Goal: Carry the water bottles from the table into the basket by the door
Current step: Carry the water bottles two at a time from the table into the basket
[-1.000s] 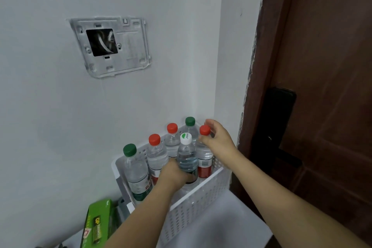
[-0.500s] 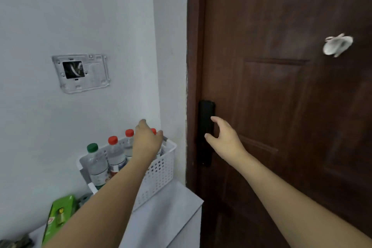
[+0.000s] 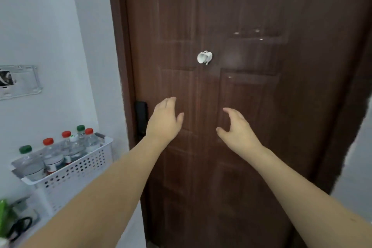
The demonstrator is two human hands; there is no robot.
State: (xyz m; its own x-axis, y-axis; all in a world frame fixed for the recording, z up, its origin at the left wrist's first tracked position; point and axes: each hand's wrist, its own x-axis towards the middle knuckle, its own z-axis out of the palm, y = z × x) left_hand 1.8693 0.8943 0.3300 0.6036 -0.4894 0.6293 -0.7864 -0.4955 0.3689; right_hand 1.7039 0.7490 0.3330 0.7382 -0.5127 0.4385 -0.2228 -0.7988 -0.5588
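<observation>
Both hands are coming away from the basket (image 3: 76, 171): a second ago they were setting two bottles among the others, and now the person is turning right, so the door (image 3: 251, 147) is filling the view. The left hand (image 3: 164, 122) and the right hand (image 3: 237, 130) are hanging in front of the door near the centre, fingers loosely spread, holding nothing.

The basket is sitting out at eight o'clock against the wall (image 3: 40, 26), and six bottles (image 3: 54, 157) are standing upright inside it, with red, green and white caps. That delivery looks finished, so the person is probably heading back for more, if any remain.

The table is not in view, so I cannot tell how many bottles are left. The wall plate (image 3: 18, 81) at nine o'clock is being cut off by the frame's edge. A green pack (image 3: 4, 215) and what may be scissors (image 3: 19, 225) at seven o'clock are blurring and partly cropped. The black lock (image 3: 141, 115) is half hidden behind the left hand. A small white object (image 3: 204, 57) on the door at twelve o'clock is too unclear to name.
</observation>
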